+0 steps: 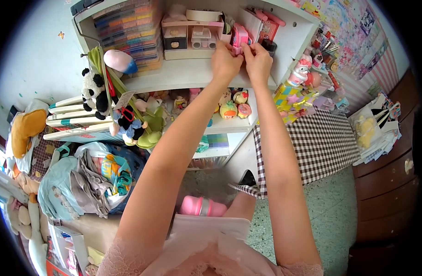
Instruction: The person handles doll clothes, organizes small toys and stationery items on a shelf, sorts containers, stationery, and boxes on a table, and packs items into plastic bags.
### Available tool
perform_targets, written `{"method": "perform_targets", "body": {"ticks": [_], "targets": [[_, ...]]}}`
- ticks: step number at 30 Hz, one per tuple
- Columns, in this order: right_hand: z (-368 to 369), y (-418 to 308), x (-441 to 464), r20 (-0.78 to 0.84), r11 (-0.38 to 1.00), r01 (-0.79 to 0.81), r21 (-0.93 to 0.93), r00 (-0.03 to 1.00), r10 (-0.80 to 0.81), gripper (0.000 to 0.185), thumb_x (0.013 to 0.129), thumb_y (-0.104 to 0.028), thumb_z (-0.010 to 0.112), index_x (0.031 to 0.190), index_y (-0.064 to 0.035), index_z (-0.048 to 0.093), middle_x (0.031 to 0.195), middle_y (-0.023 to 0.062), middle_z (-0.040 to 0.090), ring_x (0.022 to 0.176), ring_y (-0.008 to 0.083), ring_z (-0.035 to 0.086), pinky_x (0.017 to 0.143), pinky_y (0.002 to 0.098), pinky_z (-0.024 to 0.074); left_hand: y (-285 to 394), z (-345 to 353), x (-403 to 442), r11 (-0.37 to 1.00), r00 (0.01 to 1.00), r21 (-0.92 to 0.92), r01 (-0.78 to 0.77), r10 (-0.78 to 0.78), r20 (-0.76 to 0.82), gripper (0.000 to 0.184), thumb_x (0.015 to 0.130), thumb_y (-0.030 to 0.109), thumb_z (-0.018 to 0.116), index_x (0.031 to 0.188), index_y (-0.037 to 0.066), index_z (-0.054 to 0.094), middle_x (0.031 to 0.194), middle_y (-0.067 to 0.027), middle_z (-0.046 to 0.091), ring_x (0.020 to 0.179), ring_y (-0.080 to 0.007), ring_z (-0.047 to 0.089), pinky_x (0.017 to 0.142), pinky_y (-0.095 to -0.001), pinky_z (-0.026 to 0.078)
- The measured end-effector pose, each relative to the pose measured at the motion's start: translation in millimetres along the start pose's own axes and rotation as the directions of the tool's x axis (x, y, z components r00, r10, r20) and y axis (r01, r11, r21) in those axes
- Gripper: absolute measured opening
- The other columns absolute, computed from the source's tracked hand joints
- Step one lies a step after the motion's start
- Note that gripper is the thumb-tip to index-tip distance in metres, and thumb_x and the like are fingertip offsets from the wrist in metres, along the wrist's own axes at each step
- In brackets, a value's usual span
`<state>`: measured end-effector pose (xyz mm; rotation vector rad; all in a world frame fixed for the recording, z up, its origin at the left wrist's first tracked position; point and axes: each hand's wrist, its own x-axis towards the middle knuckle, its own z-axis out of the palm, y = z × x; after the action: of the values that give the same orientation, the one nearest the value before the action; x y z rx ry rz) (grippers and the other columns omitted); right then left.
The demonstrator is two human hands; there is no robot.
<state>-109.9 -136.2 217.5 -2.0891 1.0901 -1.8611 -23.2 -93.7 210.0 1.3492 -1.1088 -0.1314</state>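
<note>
Both arms stretch up to the top shelf (188, 73) of a white shelf unit. A small bright pink plastic item (240, 36) with a dark patch stands upright there; I cannot make out its kind. My left hand (226, 63) pinches its lower left side. On the right side, my right hand (259, 63) holds it between thumb and fingertips. The fingers partly hide its base. Left of my hands sits a pink desk organizer (191, 25) holding small boxes. Behind the right hand stand a dark jar (268, 45) and a red-and-white box (267, 31).
A stack of clear drawers (128, 34) fills the shelf's left end. Small plush toys (229, 109) line the shelf below. A panda plush (95, 94) hangs at the left, above piled clothes (96, 177). A checkered cloth (307, 145) lies right, and a pink bottle (202, 206) is near my lap.
</note>
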Motion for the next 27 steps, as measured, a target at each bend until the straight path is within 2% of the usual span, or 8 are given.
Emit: {"method": "perform_targets", "body": {"ticks": [4, 6, 9, 12, 19, 21, 24, 27], "targets": [[-0.4, -4.8, -3.3, 0.024, 0.993, 0.037, -0.111, 0.999, -0.035, 0.02, 0.08, -0.024, 0.062, 0.081, -0.0044, 0.062, 0.069, 0.0157, 0.061, 0.067, 0.0344, 0.06, 0.059, 0.0389, 0.0468, -0.2, 2.6, 0.8, 0.996, 0.994, -0.063, 0.065, -0.07, -0.086, 0.026, 0.073, 0.013, 0.067, 0.091, 0.0, 0.053, 0.079, -0.0125, 0.065, 0.074, -0.0276, 0.063, 0.068, -0.0354, 0.048], [-2.0, -10.4, -5.4, 0.009, 0.987, 0.159, 0.013, 0.987, -0.159, 0.019, 0.081, -0.018, 0.059, 0.097, -0.0081, 0.06, 0.083, 0.0156, 0.062, 0.075, 0.0347, 0.06, 0.061, 0.0404, 0.0477, -0.1, 3.4, -0.1, 1.0, 0.995, 0.02, 0.0, 0.002, -0.098, 0.017, 0.076, 0.008, 0.062, 0.085, -0.002, 0.052, 0.076, -0.0167, 0.063, 0.073, -0.0316, 0.062, 0.067, -0.0391, 0.048], [4.2, -9.8, -5.5, 0.028, 0.936, 0.337, -0.1, 0.942, -0.336, 0.032, 0.081, -0.012, 0.055, 0.113, -0.0139, 0.055, 0.096, 0.015, 0.059, 0.081, 0.035, 0.059, 0.064, 0.0422, 0.0488, -1.5, 2.5, 1.6, 0.999, 0.995, -0.028, 0.015, -0.018, -0.102, 0.017, 0.075, 0.008, 0.062, 0.086, -0.002, 0.055, 0.076, -0.0173, 0.064, 0.074, -0.0316, 0.063, 0.068, -0.0384, 0.048], [4.1, -8.2, -6.1, 0.097, 0.949, 0.274, -0.154, 0.96, -0.262, 0.037, 0.083, -0.013, 0.055, 0.119, -0.0196, 0.054, 0.103, 0.0171, 0.06, 0.085, 0.0357, 0.06, 0.072, 0.0405, 0.0496, -5.6, 1.5, 3.1, 0.998, 0.998, -0.067, -0.001, -0.003, -0.058, 0.02, 0.074, 0.008, 0.061, 0.09, -0.003, 0.057, 0.077, -0.0168, 0.064, 0.076, -0.0315, 0.063, 0.069, -0.0378, 0.048], [6.7, -5.8, -4.7, 0.227, 0.926, 0.259, -0.276, 0.953, -0.199, 0.042, 0.082, -0.011, 0.051, 0.124, -0.0189, 0.05, 0.099, 0.0173, 0.06, 0.079, 0.0364, 0.06, 0.065, 0.0434, 0.0496, -16.5, -26.0, 0.5, 0.994, 0.989, -0.051, -0.101, 0.106, 0.107, 0.022, 0.073, 0.008, 0.061, 0.093, 0.0, 0.058, 0.088, -0.0155, 0.064, 0.082, -0.029, 0.062, 0.073, -0.036, 0.048], [7.0, -9.3, -4.4, 0.328, 0.891, 0.253, -0.378, 0.936, -0.126, 0.047, 0.084, -0.019, 0.053, 0.129, -0.016, 0.042, 0.104, 0.0214, 0.059, 0.081, 0.0366, 0.061, 0.065, 0.0436, 0.0504, -20.6, -54.0, -1.5, 0.795, 0.857, 0.323, -0.514, 0.489, 0.159, 0.022, 0.072, 0.007, 0.061, 0.093, 0.001, 0.058, 0.089, -0.0145, 0.06, 0.086, -0.0317, 0.057, 0.076, -0.0385, 0.046], [5.6, -13.8, -8.9, 0.294, 0.887, 0.309, -0.344, 0.932, -0.211, 0.051, 0.084, -0.021, 0.054, 0.131, -0.0119, 0.038, 0.108, 0.0216, 0.057, 0.08, 0.0356, 0.062, 0.064, 0.0439, 0.0508, -23.1, -92.3, -0.6, 0.65, 0.772, 0.426, -0.629, 0.584, 0.25, 0.022, 0.071, 0.007, 0.061, 0.092, 0.002, 0.058, 0.089, -0.0138, 0.057, 0.091, -0.0328, 0.052, 0.079, -0.0399, 0.043], [3.3, -18.1, -10.4, 0.213, 0.908, 0.297, -0.295, 0.947, -0.241, 0.05, 0.083, -0.02, 0.055, 0.129, -0.0124, 0.036, 0.109, 0.0179, 0.057, 0.077, 0.0339, 0.062, 0.062, 0.042, 0.0515, -35.7, -113.3, 4.2, 0.709, 0.848, 0.472, -0.524, 0.484, 0.213, 0.022, 0.073, 0.011, 0.063, 0.093, 0.004, 0.059, 0.092, -0.0119, 0.058, 0.094, -0.0303, 0.052, 0.081, -0.0384, 0.043]]}}
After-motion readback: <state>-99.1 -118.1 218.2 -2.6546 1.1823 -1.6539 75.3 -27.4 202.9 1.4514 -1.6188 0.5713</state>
